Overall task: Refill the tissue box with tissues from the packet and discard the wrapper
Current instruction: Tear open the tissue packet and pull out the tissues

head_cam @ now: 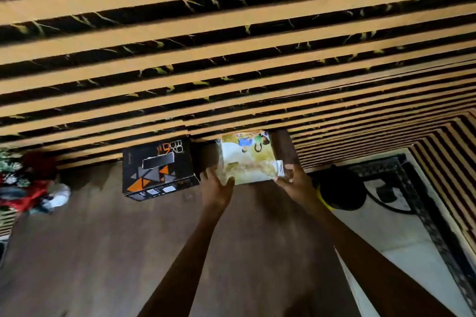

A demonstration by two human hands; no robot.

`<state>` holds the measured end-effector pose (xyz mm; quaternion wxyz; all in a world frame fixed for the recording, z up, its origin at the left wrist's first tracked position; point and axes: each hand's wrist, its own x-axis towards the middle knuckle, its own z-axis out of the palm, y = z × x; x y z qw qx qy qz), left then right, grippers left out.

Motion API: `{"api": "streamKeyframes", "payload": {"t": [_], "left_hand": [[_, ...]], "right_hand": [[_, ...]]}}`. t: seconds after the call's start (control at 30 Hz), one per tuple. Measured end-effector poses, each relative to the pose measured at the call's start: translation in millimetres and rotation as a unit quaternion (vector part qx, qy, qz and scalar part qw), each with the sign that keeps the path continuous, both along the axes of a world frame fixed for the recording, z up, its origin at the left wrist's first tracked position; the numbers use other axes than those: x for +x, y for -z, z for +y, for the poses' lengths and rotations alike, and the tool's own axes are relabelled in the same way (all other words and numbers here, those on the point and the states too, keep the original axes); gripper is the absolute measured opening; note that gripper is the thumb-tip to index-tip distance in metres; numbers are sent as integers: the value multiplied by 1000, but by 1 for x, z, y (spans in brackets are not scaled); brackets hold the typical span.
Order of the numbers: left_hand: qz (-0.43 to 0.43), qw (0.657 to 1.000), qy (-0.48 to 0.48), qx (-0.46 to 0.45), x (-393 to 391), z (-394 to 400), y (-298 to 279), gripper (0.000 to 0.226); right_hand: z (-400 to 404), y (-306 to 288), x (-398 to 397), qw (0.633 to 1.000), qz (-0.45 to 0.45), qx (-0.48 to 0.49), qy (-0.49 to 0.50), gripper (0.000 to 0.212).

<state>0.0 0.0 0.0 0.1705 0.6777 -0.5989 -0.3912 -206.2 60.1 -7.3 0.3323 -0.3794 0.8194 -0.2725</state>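
A black tissue box (158, 168) with orange and grey triangles and a slot on top stands on the brown table (103, 239) by the slatted wall. Right of it lies the tissue packet (246, 159), pale yellow plastic with a cartoon print at its far end. Both my hands are on the packet's near end. My left hand (216, 186) grips its near left corner with the thumb on top. My right hand (293, 179) pinches the crinkled clear wrapper edge (279, 167) at the near right corner.
A wall of tan slats over black marble (231, 46) rises right behind the box and packet. A red, white and green heap (28, 188) lies at the table's left edge. A black and yellow round object (340, 188) sits on the white floor right of the table.
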Motion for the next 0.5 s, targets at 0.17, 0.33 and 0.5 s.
{"api": "streamKeyframes", "payload": {"t": [0.17, 0.33, 0.5], "left_hand": [[36, 987, -107, 114, -23, -38, 34, 77], [56, 979, -136, 140, -32, -54, 37, 47], [181, 956, -146, 179, -17, -33, 42, 33]], "right_hand": [[-48, 42, -18, 998, -3, 55, -12, 62], [-69, 39, -14, 993, -76, 94, 3, 46], [-46, 39, -9, 990, -107, 84, 42, 61]]}}
